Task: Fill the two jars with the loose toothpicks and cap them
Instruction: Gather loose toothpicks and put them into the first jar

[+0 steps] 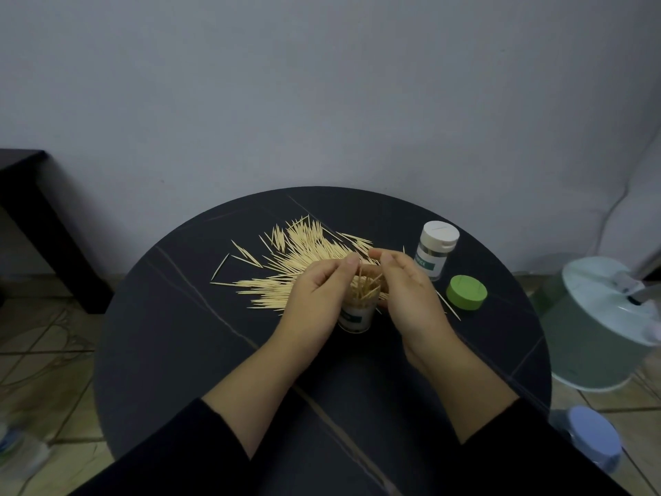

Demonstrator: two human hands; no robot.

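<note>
A clear open jar (354, 318) with a white and green label stands on the round black table (200, 338), and several toothpicks (365, 286) stick up out of its mouth. My left hand (314, 291) grips the jar's left side, thumb raised beside the sticks. My right hand (406, 288) curls round the jar's right rim and the upright sticks. Behind both hands a pile of loose toothpicks (300, 252) lies spread on the table. A second jar (434, 250) with a white cap on stands at the right. Next to it, a loose green cap (466, 292) lies on the table.
A pale green round bin (601, 327) stands on the floor right of the table, with a blue-lidded container (593, 438) below it. A dark side table (32, 216) stands at the far left. A grey wall is close behind the table.
</note>
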